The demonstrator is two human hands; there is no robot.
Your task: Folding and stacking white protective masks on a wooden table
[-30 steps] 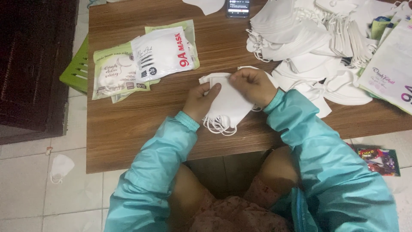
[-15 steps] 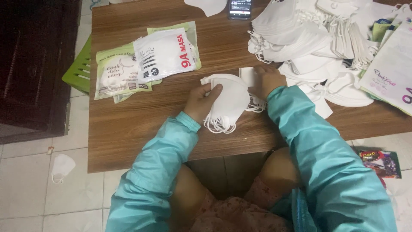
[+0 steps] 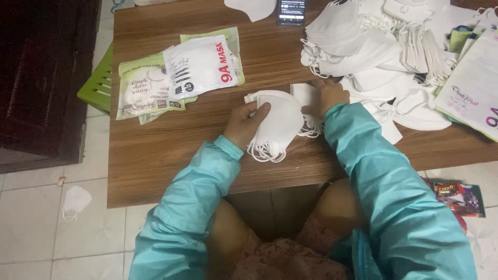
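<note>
On the wooden table lies a small stack of folded white face masks with ear loops hanging off its near end. My left hand rests on the stack's left edge, thumb on top, holding it down. To the right, my right hand lies on another white mask beside the stack, at the edge of the big heap. Both arms wear teal sleeves.
A large heap of loose white masks fills the table's right back. Sealed mask packets lie at the left. A phone sits at the far edge, printed bags at right. A green stool and a dropped mask are on the floor.
My right hand has left the stack and moved right toward the heap, landing on another mask. My left hand stays on the stack.
</note>
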